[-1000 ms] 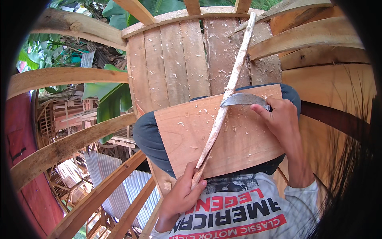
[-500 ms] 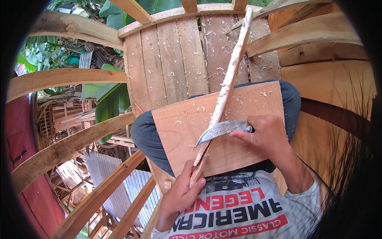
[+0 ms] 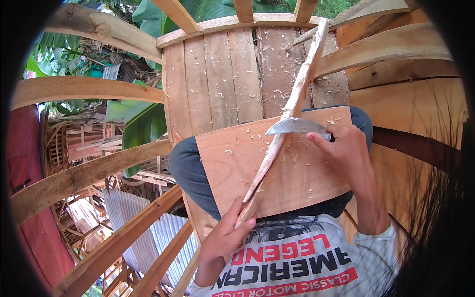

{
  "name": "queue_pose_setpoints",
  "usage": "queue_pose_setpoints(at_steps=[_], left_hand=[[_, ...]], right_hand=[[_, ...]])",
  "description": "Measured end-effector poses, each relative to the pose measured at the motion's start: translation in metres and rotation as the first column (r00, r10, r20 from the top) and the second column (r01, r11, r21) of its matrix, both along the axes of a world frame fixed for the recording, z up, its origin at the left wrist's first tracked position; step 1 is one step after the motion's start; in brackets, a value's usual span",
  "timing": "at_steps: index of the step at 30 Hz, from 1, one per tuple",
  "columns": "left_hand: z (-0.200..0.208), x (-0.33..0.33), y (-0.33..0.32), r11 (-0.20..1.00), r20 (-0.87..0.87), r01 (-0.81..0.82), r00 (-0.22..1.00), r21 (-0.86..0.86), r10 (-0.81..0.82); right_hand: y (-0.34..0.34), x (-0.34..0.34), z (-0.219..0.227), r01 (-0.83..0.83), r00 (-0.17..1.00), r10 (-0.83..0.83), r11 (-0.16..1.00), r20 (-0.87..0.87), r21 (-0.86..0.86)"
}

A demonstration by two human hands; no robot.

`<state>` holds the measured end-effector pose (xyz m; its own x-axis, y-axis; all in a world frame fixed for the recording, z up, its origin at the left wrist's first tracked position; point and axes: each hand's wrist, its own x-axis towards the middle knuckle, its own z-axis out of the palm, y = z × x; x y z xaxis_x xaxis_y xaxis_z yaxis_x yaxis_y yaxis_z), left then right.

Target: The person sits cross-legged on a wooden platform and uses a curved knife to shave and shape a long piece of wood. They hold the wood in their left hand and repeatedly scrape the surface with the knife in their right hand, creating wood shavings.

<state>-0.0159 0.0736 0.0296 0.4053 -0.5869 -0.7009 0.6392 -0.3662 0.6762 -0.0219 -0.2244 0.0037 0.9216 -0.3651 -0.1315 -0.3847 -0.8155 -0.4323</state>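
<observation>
My left hand [image 3: 230, 235] is closed round the near end of a long, rough-carved wooden stick [image 3: 298, 91], which slants away to the upper right. In my right hand [image 3: 346, 148] is the handle of a curved knife [image 3: 294, 126], mostly hidden by my fingers. The grey blade lies across the stick near its middle, its tip pointing left. Beneath them a flat wooden board [image 3: 227, 168] rests across my lap, with pale shavings scattered on it.
Planks [image 3: 222, 79] of the wooden floor ahead carry many shavings. Slatted railings [image 3: 94, 91] run along the left, with banana leaves [image 3: 143, 123] and corrugated metal sheets [image 3: 170, 242] beyond and below. Wooden boards [image 3: 410, 99] form the right side.
My right hand and the knife have moved up and away along the stick. The left hand keeps its hold on the near end. The whole view has shifted slightly.
</observation>
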Motion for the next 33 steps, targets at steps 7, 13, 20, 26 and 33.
queue_pose_setpoints(at_steps=[7,13,20,26,33], left_hand=[[0.0,0.001,0.0,0.997,-0.12,-0.075,0.99,-0.03,0.071],[0.005,-0.003,-0.004,0.998,-0.021,0.005,1.0,0.064,-0.004],[0.0,-0.008,-0.003,0.998,0.078,0.041,0.996,0.051,-0.045],[-0.005,-0.007,0.009,0.989,-0.213,-0.144,0.968,-0.045,0.131],[-0.004,-0.007,0.007,0.995,-0.174,-0.095,0.981,-0.015,0.091]], right_hand=[[0.034,-0.022,-0.009,-0.183,0.983,0.181,0.98,0.031,0.076],[0.027,-0.014,-0.012,-0.184,0.982,0.184,0.983,0.032,0.019],[-0.002,0.006,-0.012,-0.027,0.999,0.028,0.998,0.026,-0.049],[0.012,-0.007,0.0,-0.082,0.997,0.082,0.993,0.006,0.088],[0.031,-0.014,-0.019,-0.194,0.979,0.19,0.98,0.073,0.051]])
